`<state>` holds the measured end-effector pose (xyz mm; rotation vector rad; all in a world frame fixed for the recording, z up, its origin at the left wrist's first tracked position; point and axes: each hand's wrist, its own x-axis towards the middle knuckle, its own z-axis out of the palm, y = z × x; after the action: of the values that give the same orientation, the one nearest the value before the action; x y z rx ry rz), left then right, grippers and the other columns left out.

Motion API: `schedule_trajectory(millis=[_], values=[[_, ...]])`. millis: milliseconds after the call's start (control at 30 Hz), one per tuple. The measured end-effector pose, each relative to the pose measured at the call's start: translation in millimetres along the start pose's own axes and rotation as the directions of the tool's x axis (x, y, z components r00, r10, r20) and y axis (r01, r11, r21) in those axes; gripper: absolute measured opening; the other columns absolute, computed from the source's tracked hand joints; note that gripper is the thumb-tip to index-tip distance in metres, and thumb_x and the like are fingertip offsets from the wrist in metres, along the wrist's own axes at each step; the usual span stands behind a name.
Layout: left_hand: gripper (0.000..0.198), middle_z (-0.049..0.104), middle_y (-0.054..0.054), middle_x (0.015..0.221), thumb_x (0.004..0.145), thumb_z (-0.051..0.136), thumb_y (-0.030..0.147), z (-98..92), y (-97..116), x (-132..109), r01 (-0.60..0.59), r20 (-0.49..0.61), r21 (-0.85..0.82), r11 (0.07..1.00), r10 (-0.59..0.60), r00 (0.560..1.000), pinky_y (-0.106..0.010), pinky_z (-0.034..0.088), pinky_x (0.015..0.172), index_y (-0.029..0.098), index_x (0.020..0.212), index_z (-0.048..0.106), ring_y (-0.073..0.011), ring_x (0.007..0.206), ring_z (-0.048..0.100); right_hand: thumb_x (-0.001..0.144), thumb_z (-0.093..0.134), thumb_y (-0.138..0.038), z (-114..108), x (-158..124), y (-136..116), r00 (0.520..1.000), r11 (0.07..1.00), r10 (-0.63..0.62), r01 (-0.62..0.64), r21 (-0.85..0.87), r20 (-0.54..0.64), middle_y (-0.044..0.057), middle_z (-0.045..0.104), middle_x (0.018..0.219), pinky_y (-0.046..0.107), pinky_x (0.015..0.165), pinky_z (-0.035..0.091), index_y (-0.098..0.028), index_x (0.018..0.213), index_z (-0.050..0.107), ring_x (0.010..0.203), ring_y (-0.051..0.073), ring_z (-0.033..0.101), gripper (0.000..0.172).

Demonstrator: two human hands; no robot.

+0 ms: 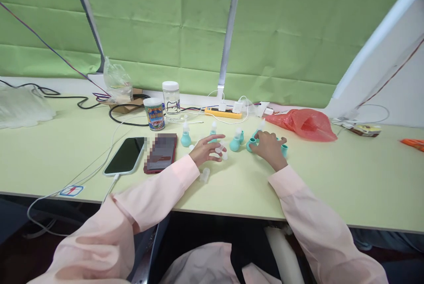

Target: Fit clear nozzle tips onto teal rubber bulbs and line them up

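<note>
Several small teal bulbs with clear caps stand in a row on the pale green table (331, 178); one (185, 137) is at the left, another (235, 142) in the middle. My left hand (207, 149) rests by them with its fingers pinched on a small clear cap (221, 149). My right hand (269, 147) lies curled over a teal bulb (251, 144) lying on its side, with another teal piece (284, 150) at its right. A loose clear cap (204, 175) lies near my left wrist.
Two phones (126, 155) (161, 153) lie at the left, one on a white cable. Behind stand a printed can (154, 114), a clear jar (171, 100), a yellow power strip (223, 113) and a red plastic bag (303, 123). Green cloth hangs behind.
</note>
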<state>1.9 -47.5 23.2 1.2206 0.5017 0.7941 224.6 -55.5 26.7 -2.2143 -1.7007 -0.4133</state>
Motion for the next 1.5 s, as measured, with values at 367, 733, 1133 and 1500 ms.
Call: schedule_trajectory(millis=[367,733,1133,1500], values=[[0.027,0.058,-0.003,0.065,0.054,0.067,0.019,-1.0,-1.4,1.2,-0.023,-0.058,-0.035,0.999,0.021,0.998,-0.033,0.046,0.061,0.013,0.067,0.044,-0.0178,0.069,0.059,0.054,0.057,-0.030,-20.7,-6.8,-10.4,0.989,0.571,-0.036,0.139,0.809,-0.144,0.005,0.058,0.083,0.033,0.064,0.040,-0.019,0.068,0.042,0.079,0.020,0.053,0.023],[0.031,0.061,-0.002,0.060,0.047,0.070,0.014,-3.4,1.8,0.1,-0.139,-0.128,-0.087,0.987,0.127,0.984,-0.033,0.046,0.065,0.012,0.055,0.040,-0.0167,0.068,0.060,0.057,0.063,-0.032,-12.1,-29.9,-40.6,0.922,0.162,-0.386,0.103,0.981,-0.033,0.001,0.057,0.068,0.028,0.058,0.041,-0.020,0.075,0.048,0.067,0.017,0.055,0.026],[0.022,0.061,-0.002,0.064,0.050,0.069,0.020,-5.3,3.5,2.2,-0.150,-0.200,-0.143,0.978,0.120,0.972,-0.032,0.045,0.072,0.010,0.054,0.050,-0.0116,0.062,0.059,0.064,0.057,-0.035,-4.8,-37.9,-47.3,0.898,0.212,-0.438,0.146,0.966,-0.040,-0.001,0.052,0.061,0.028,0.053,0.041,-0.021,0.078,0.049,0.051,0.012,0.049,0.021],[0.024,0.062,-0.006,0.062,0.052,0.068,0.024,-2.8,0.0,0.9,-0.111,-0.127,0.120,0.987,0.126,0.984,-0.033,0.048,0.069,0.007,0.068,0.065,-0.0136,0.059,0.057,0.061,0.053,-0.024,-0.2,-43.3,-48.3,0.849,0.545,-0.371,0.527,0.653,-0.375,0.001,0.052,0.071,0.028,0.062,0.038,-0.021,0.074,0.048,0.065,0.015,0.049,0.015]])
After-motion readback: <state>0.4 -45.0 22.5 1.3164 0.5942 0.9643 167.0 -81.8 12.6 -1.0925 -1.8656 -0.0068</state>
